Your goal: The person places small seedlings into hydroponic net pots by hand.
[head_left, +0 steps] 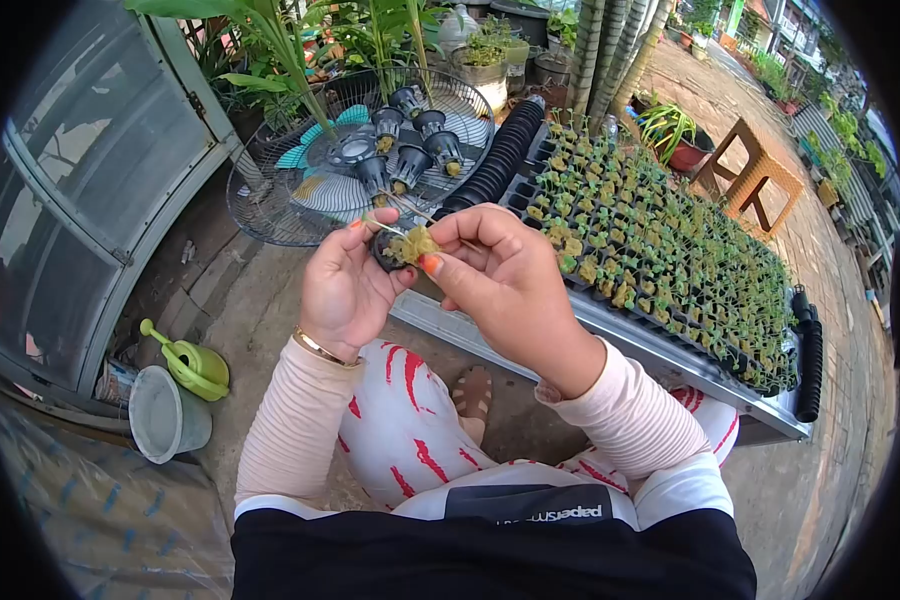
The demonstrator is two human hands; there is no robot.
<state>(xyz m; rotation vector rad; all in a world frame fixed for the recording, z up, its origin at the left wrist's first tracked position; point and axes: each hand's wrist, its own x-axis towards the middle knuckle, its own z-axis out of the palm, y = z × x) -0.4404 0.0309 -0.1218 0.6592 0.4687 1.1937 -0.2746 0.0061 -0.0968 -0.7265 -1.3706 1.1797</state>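
A glass-paned door (120,130) stands at the left. A low metal-edged table (785,422) spreads at the right, and on it a black tray (533,187) runs along to the right end, its cells crowded with small green seedlings (660,235) in yellow-brown clumps. A round wire rack (270,205) lies just past the table's left end. An orange woven stool (770,178) is near the table's far edge. 2 stacks of black cups are here: the longer stack (495,160) lies along the table's left edge, the shorter stack (810,355) by its near right corner. On the ground to the left, a grey bucket (195,425) is just beside a yellow-green watering can (198,368).

The 2 hands are close together in front of the rack's near edge. The right hand (505,265) has its thumb and forefinger pinched on a yellow-brown clump (415,243). The left hand (345,285) has its fingers closed around a small black cup (380,254), touching the clump. Several loose cups (410,165) lie in the rack, mostly toward its right edge, some showing clumps at their ends.
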